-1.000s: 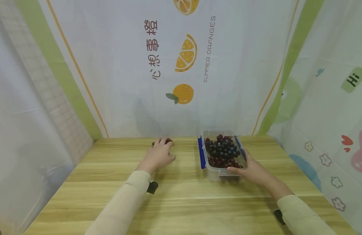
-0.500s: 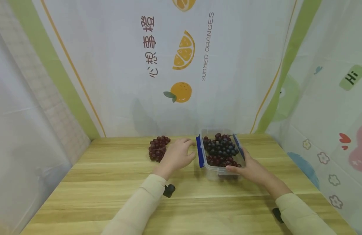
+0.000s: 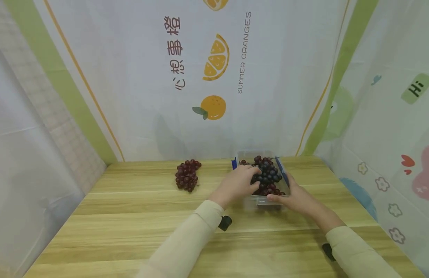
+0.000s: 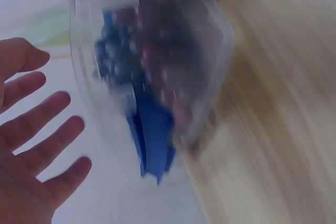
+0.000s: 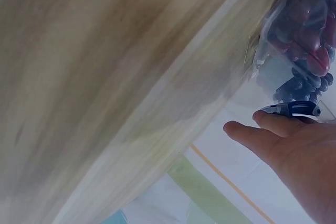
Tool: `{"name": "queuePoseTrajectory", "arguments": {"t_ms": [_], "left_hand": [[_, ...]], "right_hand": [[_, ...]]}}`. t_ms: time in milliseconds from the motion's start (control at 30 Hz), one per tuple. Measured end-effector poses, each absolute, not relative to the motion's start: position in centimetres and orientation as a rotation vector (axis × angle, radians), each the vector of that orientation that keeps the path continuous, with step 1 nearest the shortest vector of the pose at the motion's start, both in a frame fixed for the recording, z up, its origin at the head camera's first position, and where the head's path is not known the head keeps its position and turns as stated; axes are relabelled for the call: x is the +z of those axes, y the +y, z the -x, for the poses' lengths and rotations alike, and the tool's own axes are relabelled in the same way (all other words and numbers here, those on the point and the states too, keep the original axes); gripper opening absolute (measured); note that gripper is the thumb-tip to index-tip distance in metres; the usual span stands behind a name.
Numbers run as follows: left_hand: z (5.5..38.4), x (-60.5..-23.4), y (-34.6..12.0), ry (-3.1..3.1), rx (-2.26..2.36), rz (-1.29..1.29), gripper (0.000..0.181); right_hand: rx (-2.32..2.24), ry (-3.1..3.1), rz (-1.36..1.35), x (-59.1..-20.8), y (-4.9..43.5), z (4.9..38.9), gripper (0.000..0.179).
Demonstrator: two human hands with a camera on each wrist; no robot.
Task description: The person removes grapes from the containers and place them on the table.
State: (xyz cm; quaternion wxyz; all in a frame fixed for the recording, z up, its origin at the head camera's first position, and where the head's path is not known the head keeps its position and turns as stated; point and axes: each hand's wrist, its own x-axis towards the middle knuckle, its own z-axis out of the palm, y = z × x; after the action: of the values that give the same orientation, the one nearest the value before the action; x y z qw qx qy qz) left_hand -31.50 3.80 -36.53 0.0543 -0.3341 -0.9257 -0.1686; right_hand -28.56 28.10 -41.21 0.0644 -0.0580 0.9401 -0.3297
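A clear plastic food container [image 3: 257, 201] with blue side flaps stands at the back right of the table. Inside, a bunch of dark grapes [image 3: 270, 174] lies over red grapes [image 3: 269, 189]. My left hand [image 3: 237, 183] reaches over the container's left side, its fingers spread and holding nothing; in the left wrist view they extend beside the blue flap [image 4: 152, 137]. At the near right corner my right hand [image 3: 298, 197] holds the container, thumb on the front rim and fingers along the right side. Another bunch of red grapes [image 3: 187, 175] lies on the table to the left.
The wooden table [image 3: 131, 231] ends at a white curtain [image 3: 148, 116] printed with oranges. More printed cloth [image 3: 378, 127] hangs along the right side, and pale cloth [image 3: 23, 162] along the left.
My left hand has moved right, from over the red grapes on the table to above the container. Those grapes stay where they were and now show fully. My right hand keeps its hold.
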Motion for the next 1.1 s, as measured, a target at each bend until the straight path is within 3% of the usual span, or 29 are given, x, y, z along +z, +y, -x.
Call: {"name": "queuePoseTrajectory", "arguments": {"t_ms": [200, 400, 700, 1100], "left_hand": [[31.8, -37.2, 6.8, -2.948, -0.719, 1.077, 0.039], [31.9, -38.2, 8.3, -3.032, -0.876, 0.980, 0.028], [31.6, -38.6, 8.8, -3.031, -0.903, 0.756, 0.020], [31.7, -38.5, 8.8, -3.035, -0.858, 0.823, 0.020]], "right_hand": [[-0.958, 2.841, 0.173, -41.1, 28.1, 28.6, 0.135], [-0.946, 2.832, 0.182, -41.1, 28.2, 28.3, 0.136], [-0.965, 2.857, 0.219, -41.0, 28.2, 28.7, 0.132], [-0.943, 2.844, 0.225, -41.0, 28.3, 28.7, 0.139]]}}
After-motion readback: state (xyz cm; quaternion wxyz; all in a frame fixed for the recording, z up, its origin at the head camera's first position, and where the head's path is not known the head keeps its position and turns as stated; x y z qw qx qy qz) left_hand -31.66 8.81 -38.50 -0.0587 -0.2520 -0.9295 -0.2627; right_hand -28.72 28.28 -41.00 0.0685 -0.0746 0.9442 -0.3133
